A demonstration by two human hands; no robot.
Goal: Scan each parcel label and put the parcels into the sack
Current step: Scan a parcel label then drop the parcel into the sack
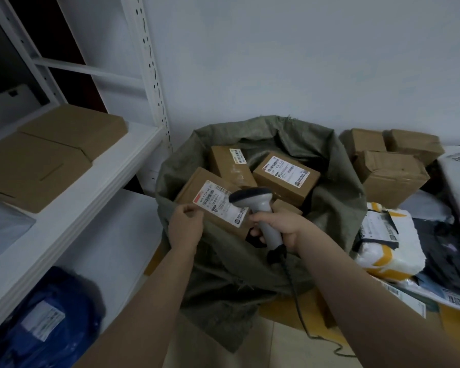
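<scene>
Setting: a parcel storage and sorting room, not a home. Evidence: white slotted steel shelving on the left carries flat brown cartons and, one shelf lower, a blue mailer bag with a printed label. A green woven sack stands open on the tiled floor, holding labelled boxes. Plain boxes and taped soft parcels are piled against the bare white wall. A corded barcode scanner is over the sack.
</scene>
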